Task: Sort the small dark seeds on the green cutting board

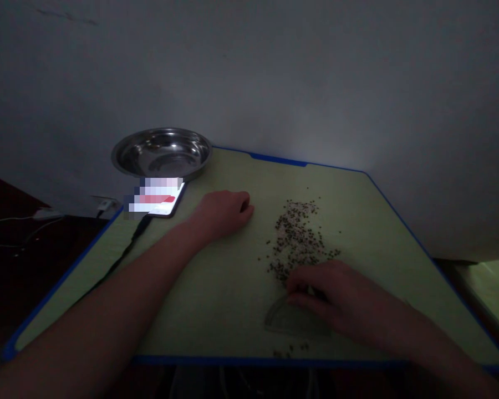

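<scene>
My right hand (pixel 324 288) is closed, with thumb and fingertips gripping the curved edge of a clear semicircular protractor (pixel 297 321) near the front of the table. Just beyond those fingers spreads a loose pile of small dark beans mixed with pale grains (pixel 299 238). A few dark beans (pixel 291 350) lie apart, between the protractor and the table's front edge. To the left of the pile, my left hand (pixel 227 211) rests on the tabletop in a loose fist, and nothing shows in it.
The pale green table (pixel 220 310) has a blue rim and stands against a grey wall. At its back left corner sits a shiny metal basin (pixel 162 152). In front of that lies a lit phone (pixel 164 206) with a black cable (pixel 125 252) running under my left forearm.
</scene>
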`<action>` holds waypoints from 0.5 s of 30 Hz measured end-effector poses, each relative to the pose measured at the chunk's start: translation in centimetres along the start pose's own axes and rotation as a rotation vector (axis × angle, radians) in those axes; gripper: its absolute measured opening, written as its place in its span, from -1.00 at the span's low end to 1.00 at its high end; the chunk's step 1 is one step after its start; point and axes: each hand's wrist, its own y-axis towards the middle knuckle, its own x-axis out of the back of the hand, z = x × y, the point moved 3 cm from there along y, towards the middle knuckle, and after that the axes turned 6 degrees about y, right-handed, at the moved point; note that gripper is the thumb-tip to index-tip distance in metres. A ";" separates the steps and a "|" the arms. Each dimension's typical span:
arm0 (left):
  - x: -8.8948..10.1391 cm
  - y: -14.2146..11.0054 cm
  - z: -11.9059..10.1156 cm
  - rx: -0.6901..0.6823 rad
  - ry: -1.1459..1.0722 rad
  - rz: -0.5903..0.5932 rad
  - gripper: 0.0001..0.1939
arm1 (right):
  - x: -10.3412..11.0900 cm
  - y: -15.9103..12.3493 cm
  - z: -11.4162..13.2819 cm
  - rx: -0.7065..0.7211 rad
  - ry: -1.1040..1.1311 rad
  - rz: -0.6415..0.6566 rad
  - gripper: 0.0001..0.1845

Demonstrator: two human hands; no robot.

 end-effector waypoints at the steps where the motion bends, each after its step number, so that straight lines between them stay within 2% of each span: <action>1: 0.0 0.0 0.0 0.001 -0.005 0.001 -0.61 | -0.1 0.0 0.0 0.005 -0.004 -0.001 -0.89; 8: 0.2 -0.1 -0.1 0.004 -0.014 0.017 -0.63 | -1.2 -0.3 0.7 0.047 -0.013 0.026 -0.90; 15: 0.0 -0.1 0.0 -0.023 0.003 -0.003 -0.62 | -1.0 -0.7 1.0 0.040 0.006 0.054 -0.89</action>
